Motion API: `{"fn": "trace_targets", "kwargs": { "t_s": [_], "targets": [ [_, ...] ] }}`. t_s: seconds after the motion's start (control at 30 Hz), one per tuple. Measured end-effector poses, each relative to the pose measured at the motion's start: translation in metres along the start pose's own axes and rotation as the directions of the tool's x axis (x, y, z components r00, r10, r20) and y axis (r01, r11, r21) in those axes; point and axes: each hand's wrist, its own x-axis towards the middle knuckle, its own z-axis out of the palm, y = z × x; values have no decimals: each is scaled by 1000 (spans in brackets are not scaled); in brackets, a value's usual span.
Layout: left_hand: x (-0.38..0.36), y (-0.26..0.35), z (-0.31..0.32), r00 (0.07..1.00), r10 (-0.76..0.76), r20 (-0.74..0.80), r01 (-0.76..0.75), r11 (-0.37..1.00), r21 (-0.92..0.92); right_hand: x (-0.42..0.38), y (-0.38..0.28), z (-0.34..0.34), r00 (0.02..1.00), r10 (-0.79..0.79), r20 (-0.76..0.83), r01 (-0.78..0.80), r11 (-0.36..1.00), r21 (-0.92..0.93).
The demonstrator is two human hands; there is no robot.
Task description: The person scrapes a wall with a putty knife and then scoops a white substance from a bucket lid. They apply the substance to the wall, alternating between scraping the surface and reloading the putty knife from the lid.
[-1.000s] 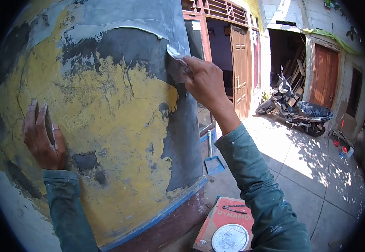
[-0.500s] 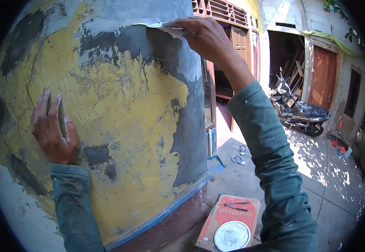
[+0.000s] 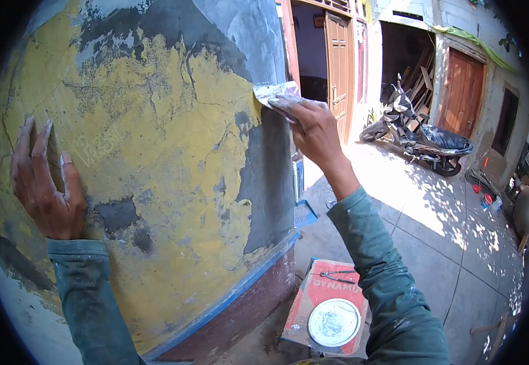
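Lower on the wall (image 3: 173,158) than earlier, the scraper (image 3: 275,91) sits at twelve o'clock. At nine, the left hand (image 3: 48,182) rests spread, seemingly empty; at one, the right hand (image 3: 316,126) pinches it, probably light, springy, best held along its back edge.

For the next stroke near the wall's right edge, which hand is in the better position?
Probably the right hand: it holds the flat blade at the wall, beside that edge. The left hand rests on the wall well away from there, with no tool visible in it.
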Motion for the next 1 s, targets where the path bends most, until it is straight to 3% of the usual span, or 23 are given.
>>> {"fn": "trace_targets", "kwargs": {
  "t_s": [0.07,0.17,0.2,0.27,0.37,0.47,0.57,0.77,0.83,0.93,1.0],
  "targets": [
    [2,-1,-1,1000,10,-4,-10,1000,4,-23,-17,4,999,38,-22,-37,999,33],
    [3,2,-1,1000,-5,-29,4,999,-37,-44,-32,-10,981,113,154,-116,993,5],
    [3,4,-2,1000,-9,-21,8,1000,-27,-37,-30,-18,984,108,140,-110,994,6],
    [3,6,-4,1000,-15,-23,15,1000,-13,-18,-23,-35,951,234,200,-298,867,400],
    [3,8,-4,999,-50,-3,50,999,-20,37,1,-43,942,336,-13,-282,809,515],
    [3,10,-6,999,-53,4,53,998,-23,90,12,-41,910,406,-84,-344,852,394],
    [1,8,-5,997,-74,13,75,997,-20,117,11,-33,903,427,-50,-399,876,273],
    [0,8,-3,995,-97,21,97,995,-25,126,-7,-24,892,448,-67,-424,877,226],
    [-1,8,-1,994,-105,16,106,994,-28,127,-15,-20,871,487,-71,-477,870,122],
    [0,9,-2,993,-114,28,114,993,-11,119,-36,-14,908,413,-78,-414,910,2],
    [0,9,-3,993,-116,21,116,993,-18,95,-64,-15,966,241,-91,-238,970,43]
  ]
}}
